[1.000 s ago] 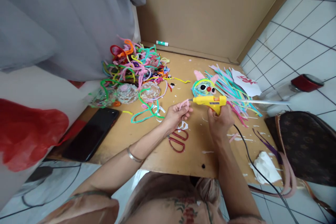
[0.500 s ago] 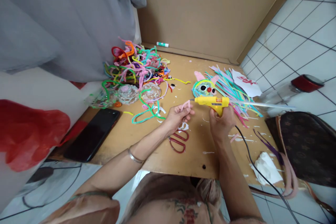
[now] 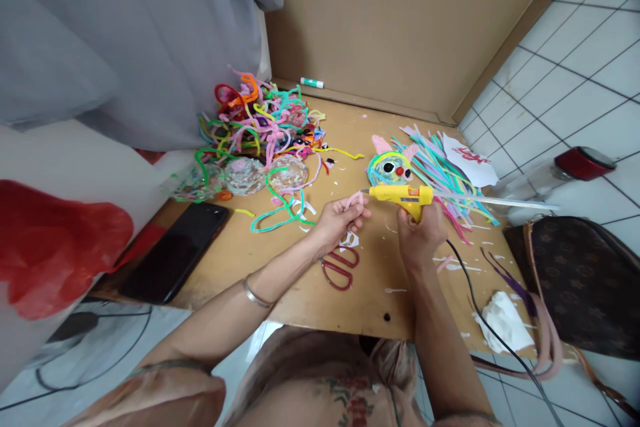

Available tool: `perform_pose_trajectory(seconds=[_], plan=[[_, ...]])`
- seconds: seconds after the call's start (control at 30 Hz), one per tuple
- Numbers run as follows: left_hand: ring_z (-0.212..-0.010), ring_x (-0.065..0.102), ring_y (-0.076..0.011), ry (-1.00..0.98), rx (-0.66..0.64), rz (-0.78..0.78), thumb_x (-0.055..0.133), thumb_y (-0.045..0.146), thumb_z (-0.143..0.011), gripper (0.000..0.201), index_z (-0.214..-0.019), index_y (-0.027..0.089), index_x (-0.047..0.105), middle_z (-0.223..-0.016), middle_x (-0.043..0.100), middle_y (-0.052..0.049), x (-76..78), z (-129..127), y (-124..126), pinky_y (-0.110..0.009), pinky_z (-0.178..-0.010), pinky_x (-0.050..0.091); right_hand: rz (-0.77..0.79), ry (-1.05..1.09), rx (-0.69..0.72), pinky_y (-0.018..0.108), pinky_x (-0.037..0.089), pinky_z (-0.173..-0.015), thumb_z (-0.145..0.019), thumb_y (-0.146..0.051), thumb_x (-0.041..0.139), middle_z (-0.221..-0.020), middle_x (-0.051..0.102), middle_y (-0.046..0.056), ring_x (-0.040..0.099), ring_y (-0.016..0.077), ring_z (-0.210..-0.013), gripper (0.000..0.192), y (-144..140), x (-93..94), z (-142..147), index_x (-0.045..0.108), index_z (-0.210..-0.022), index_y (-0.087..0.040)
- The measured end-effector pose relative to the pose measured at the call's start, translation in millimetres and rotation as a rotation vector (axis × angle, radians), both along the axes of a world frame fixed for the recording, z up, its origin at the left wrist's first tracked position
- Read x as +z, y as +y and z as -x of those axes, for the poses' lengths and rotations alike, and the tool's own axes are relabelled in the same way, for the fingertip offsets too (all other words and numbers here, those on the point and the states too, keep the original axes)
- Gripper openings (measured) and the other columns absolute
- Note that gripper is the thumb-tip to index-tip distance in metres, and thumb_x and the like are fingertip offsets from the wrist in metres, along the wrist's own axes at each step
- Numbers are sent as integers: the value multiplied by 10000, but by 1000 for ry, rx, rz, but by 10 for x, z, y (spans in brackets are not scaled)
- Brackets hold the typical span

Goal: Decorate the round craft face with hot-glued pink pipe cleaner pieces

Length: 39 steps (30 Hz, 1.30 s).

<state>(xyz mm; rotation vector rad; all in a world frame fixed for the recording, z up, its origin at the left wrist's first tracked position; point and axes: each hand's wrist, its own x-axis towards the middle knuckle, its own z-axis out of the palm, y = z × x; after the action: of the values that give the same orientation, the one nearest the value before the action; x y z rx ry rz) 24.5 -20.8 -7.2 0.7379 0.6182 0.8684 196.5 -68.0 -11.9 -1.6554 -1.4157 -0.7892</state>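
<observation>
My left hand pinches a small bent pink pipe cleaner piece above the wooden table. My right hand grips a yellow hot glue gun, its nozzle pointing left and almost touching the pink piece. A clear glue stick juts out of the gun's back to the right. Just beyond the gun lies a round pipe-cleaner face with googly eyes, a red nose and pink ears.
Red-handled scissors lie below my left hand. A tangle of coloured pipe cleaners fills the back left; cut strips fan right. A black phone, brown handbag, red-lidded jar, white tissue, glue stick, black cord.
Both hands hold nearly the same pose; the glue gun nozzle has stayed at the pink piece. The view has shifted slightly.
</observation>
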Motion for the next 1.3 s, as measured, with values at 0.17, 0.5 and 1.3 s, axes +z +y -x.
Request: perform_pose_trajectory(seconds=[0.17,0.5,1.3], plan=[[-457,482,-27,13,23,22,833,284,-648,353,-901,98,671,-692,688,-18,-2,-6,3,-156,-422,315,-27,20,-32,283,366,-557,-808,-262,531,-687,491,13,503,182,-641,64,-4,36,0,501,-778,-214],[-469,477,-31,19,8,14,832,300,-651,357,-905,105,674,-697,684,-14,4,2,5,-166,-445,323,-13,23,-60,287,368,-536,-797,-261,533,-676,505,20,511,186,-628,59,6,5,10,499,-772,-219],[-551,595,-70,-84,108,140,596,264,-906,199,-927,77,659,-745,696,-64,76,23,52,-176,-533,466,-80,61,-37,292,414,-564,-774,-277,564,-683,526,7,536,188,-618,121,2,-8,42,545,-874,-211]])
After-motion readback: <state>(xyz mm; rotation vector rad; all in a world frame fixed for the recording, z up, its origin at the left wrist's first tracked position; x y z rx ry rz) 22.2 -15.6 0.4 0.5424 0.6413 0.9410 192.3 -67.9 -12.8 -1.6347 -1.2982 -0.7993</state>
